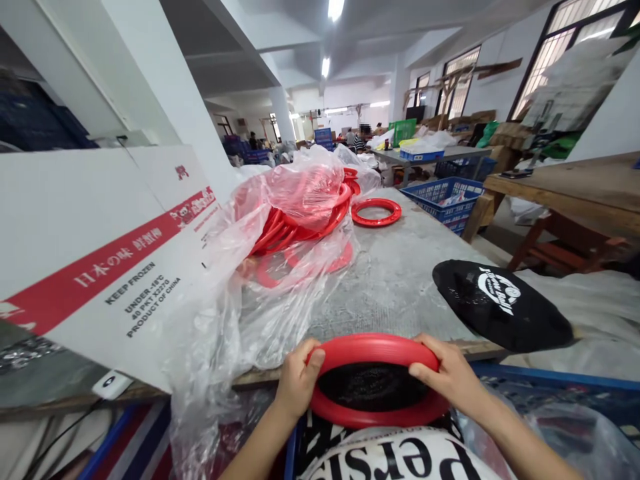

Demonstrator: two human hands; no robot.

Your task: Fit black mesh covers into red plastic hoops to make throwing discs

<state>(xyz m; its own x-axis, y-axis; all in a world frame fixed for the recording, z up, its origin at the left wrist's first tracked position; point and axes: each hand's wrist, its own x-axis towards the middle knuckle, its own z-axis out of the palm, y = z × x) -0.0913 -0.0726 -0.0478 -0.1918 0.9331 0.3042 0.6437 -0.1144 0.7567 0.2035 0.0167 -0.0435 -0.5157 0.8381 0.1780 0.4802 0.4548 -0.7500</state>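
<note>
Curling around its sides, the left hand (299, 381) and right hand (447, 371) hold 1 red ring (373, 348). 1 black disc (493, 310) overhangs the bench (407, 283).

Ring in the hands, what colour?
Red ring around a black centre; shows best in the head view, low in the middle.
</note>
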